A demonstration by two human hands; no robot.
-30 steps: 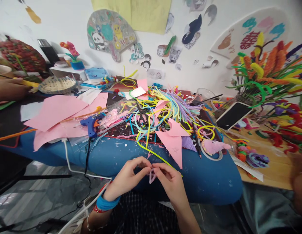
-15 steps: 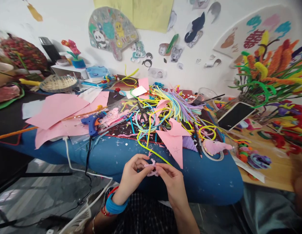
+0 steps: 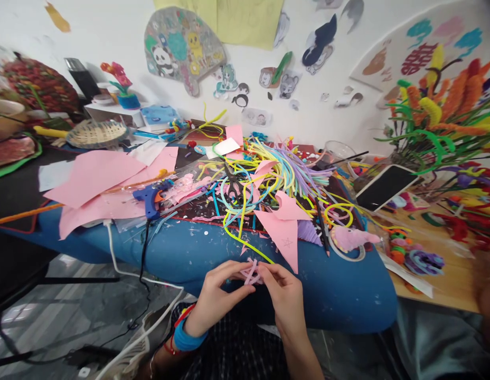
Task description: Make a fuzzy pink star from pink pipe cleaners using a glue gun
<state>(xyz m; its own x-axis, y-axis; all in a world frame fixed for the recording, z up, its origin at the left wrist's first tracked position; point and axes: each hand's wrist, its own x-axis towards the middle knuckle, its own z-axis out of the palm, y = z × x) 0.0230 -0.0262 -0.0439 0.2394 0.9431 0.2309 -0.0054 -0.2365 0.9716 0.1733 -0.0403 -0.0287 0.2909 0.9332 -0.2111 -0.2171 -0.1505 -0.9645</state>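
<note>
Between my two hands, over the front edge of the blue-covered table [image 3: 340, 295], is a small pink pipe cleaner [image 3: 251, 273] bent into crossing loops. My left hand [image 3: 221, 287] has its thumb and fingers closed around the left side of it. On the other side, the fingertips of my right hand [image 3: 282, 287] pinch its right edge. Just beyond my fingers lies a yellow-green pipe cleaner [image 3: 253, 248]. A cut piece of pink felt [image 3: 282, 232] with a star drawn on it rests behind my right hand.
Black scissors [image 3: 234, 187] lie among a heap of pastel pipe cleaners [image 3: 288, 171]. A blue glue gun [image 3: 150, 200] sits left, its cord hanging over the edge near a white cable [image 3: 112, 248]. At right are a tape roll [image 3: 358, 254], a phone [image 3: 385, 187] and pipe-cleaner flowers [image 3: 446, 116].
My left fingers have shifted their hold, and the pink pipe cleaner has turned to show crossing strands. Both hands stay in nearly the same place.
</note>
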